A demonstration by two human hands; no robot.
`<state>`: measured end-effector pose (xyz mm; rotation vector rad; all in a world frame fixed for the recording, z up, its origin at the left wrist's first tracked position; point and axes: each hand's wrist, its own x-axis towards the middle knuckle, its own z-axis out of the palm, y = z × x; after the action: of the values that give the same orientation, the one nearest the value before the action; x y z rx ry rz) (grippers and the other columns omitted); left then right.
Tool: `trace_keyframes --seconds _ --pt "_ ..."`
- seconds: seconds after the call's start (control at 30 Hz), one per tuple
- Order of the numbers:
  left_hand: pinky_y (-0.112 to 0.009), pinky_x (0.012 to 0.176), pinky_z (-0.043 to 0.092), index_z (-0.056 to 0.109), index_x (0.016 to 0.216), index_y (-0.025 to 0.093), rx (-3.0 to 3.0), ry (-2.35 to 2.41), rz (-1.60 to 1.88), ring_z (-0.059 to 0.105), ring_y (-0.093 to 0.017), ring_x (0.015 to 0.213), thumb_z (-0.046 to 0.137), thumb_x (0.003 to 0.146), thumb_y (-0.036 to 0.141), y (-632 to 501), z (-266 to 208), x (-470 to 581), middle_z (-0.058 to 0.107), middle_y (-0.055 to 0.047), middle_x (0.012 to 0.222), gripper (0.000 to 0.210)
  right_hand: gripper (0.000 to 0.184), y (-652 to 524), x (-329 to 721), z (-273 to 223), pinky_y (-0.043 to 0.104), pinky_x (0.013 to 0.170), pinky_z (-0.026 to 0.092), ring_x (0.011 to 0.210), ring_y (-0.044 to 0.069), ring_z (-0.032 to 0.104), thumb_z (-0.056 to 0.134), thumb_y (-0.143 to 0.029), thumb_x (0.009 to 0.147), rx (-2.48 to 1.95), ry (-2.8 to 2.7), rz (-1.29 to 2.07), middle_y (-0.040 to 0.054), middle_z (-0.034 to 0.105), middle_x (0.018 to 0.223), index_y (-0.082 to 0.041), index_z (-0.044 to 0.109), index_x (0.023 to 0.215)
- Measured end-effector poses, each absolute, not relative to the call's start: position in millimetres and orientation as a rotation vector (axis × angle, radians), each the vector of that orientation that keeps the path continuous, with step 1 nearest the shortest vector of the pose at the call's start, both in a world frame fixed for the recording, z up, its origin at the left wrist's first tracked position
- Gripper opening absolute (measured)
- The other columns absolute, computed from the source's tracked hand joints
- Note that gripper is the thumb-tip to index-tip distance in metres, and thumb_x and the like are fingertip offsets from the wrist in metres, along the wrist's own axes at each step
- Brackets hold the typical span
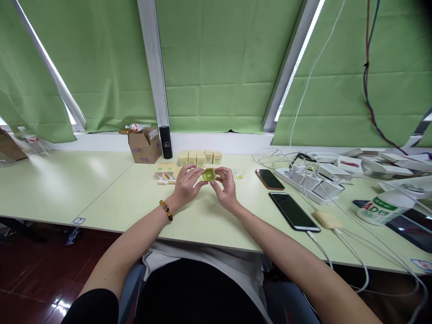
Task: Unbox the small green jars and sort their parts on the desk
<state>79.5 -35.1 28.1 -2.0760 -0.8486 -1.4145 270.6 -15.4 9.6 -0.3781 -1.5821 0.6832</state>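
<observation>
Between my two hands is a small olive-green open container (209,174), rounded-square in shape, with its hollow side towards me. My left hand (186,185) pinches its left edge, and a beaded bracelet circles that wrist. Fingers of my right hand (225,188) close on its right edge. Just behind stand several small cream boxes (200,159) with green squares on them, in a group. Left of my left hand lie unfolded cream card boxes (164,175), partly hidden by that hand. A small clear piece with a yellow spot (239,174) lies right of my right hand.
A cardboard box (145,146) and a black cylinder (165,142) stand at the back. To the right are two phones (294,211), a power strip (308,184) with trailing cables, a cream charger (328,220), a white bottle (386,206) and several white boxes (349,164).
</observation>
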Motion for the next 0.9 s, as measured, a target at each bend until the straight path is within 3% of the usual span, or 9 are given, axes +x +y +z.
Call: trace_keyframes --seconds 0.23,0.47,0.6,0.77,0.9 --pt "-0.047 0.094 0.058 0.077 0.108 0.019 -2.147 -0.965 -1.644 0.063 -0.028 0.111 0.062 0.105 0.037 -32 22 83 0.078 -0.009 0.095 0.023 0.048 -19 266 9 0.046 0.087 0.064 0.116 0.028 0.065 0.074 -0.034 0.092 -0.407 -1.673 0.480 0.0114 0.064 0.128 -0.029 0.054 0.136" --pt "-0.041 0.089 0.056 0.073 0.085 0.020 -2.417 -1.070 -1.667 0.063 -0.026 0.109 0.041 0.112 0.040 -31 15 85 0.071 -0.010 0.082 0.047 0.038 -15 264 8 0.046 0.084 0.063 0.105 0.026 0.061 0.072 -0.028 0.092 -0.475 -1.673 0.408 0.0090 0.059 0.118 -0.029 0.057 0.128" --pt "-0.042 0.090 0.056 0.071 0.079 0.020 -2.471 -1.211 -1.629 0.063 -0.027 0.111 0.039 0.112 0.039 -32 13 85 0.068 -0.010 0.081 0.050 0.037 -16 266 10 0.047 0.090 0.063 0.115 0.028 0.059 0.072 -0.028 0.091 -0.491 -1.673 0.398 0.0102 0.056 0.122 -0.029 0.056 0.124" --pt "-0.048 0.100 0.056 0.073 0.108 0.020 -2.336 -1.300 -1.647 0.061 -0.028 0.118 0.062 0.101 0.030 -33 13 83 0.070 -0.011 0.103 0.016 0.039 -18 265 11 0.052 0.102 0.060 0.120 0.028 0.063 0.071 -0.027 0.091 -0.440 -1.701 0.488 0.0098 0.062 0.128 -0.029 0.055 0.127" --pt "-0.048 0.101 0.057 0.067 0.125 0.021 -2.281 -1.201 -1.702 0.059 -0.029 0.124 0.068 0.096 0.023 -35 15 82 0.069 -0.012 0.112 0.029 0.037 -15 264 7 0.054 0.106 0.059 0.114 0.026 0.068 0.071 -0.029 0.093 -0.466 -1.717 0.523 0.0088 0.067 0.126 -0.028 0.057 0.127"
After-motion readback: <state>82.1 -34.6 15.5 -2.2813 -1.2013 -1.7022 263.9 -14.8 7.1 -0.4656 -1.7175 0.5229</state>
